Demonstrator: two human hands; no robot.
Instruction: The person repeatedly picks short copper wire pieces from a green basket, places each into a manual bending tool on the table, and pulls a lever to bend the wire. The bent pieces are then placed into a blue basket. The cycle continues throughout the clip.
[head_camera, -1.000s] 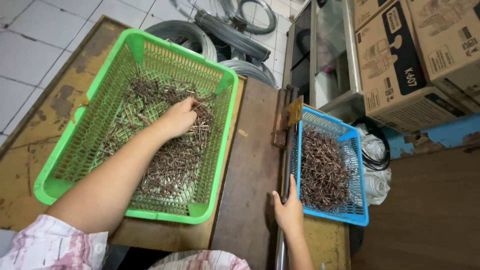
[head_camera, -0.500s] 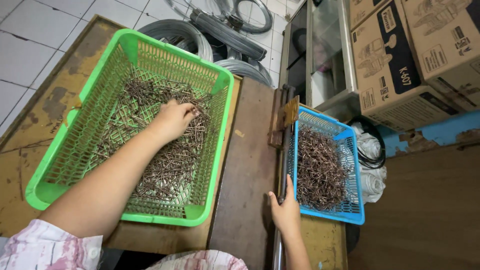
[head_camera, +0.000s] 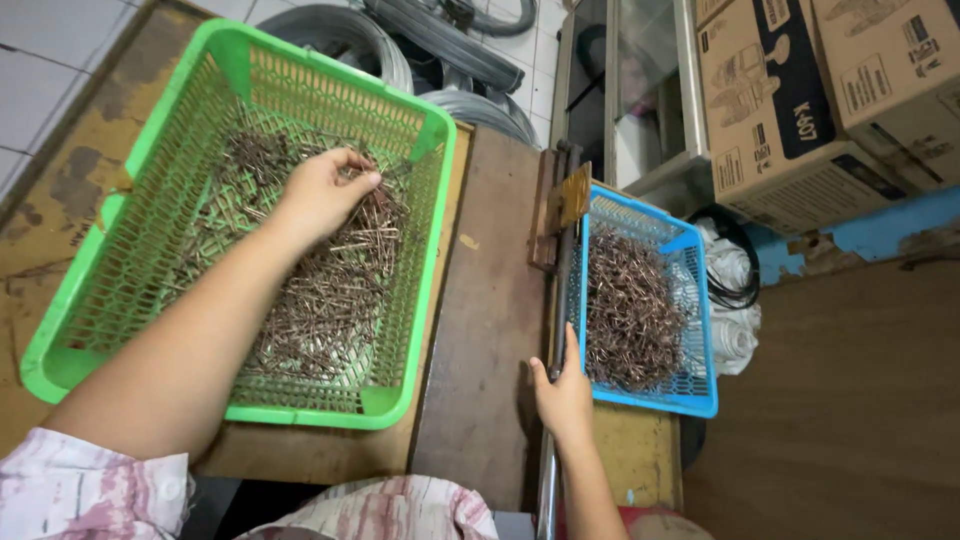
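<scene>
My left hand (head_camera: 322, 192) reaches into a green plastic basket (head_camera: 408, 310) and closes its fingers on several thin metal wire pieces (head_camera: 320, 295) from the pile inside. My right hand (head_camera: 563, 395) grips a long metal lever bar (head_camera: 558, 300) that runs along the edge of a wooden board (head_camera: 490, 320). Just right of that hand stands a smaller blue basket (head_camera: 700, 340) with a heap of bent wire pieces (head_camera: 630, 310).
Coils of grey wire (head_camera: 370, 35) lie on the tiled floor beyond the green basket. Cardboard boxes (head_camera: 800, 90) are stacked at the upper right. A metal-framed shelf (head_camera: 645, 100) stands behind the blue basket, with a white bundle and black cord (head_camera: 735, 290) beside it.
My left hand has curled its fingers around some wire pieces in the green basket. My right hand stays on the lever bar. The view has shifted slightly.
</scene>
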